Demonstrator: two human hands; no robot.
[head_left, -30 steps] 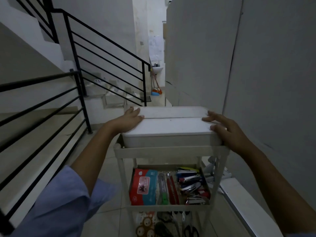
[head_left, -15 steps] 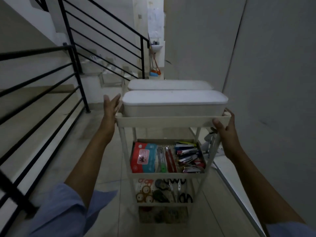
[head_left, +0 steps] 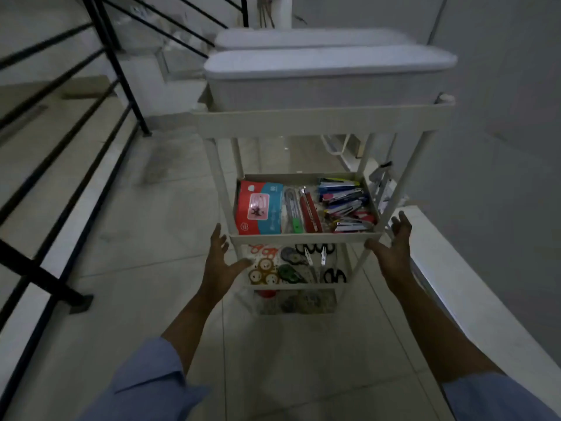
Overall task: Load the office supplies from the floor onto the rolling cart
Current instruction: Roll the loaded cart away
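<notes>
As the office supplies already fill the rolling cart at 12 o'clock, the left hand at 9 and the right hand at 3 flank its second shelf, fingers spread, holding nothing, probably to steady it.

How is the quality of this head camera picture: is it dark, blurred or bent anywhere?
Head view: the light is dim and grey everywhere, with no glare. Head view: the railing and the near white box on top of the cart look smeared. Head view: the red and blue pack is sharper, but its print is unreadable. Head view: the wide lens makes the cart look much broader at the top.
</notes>
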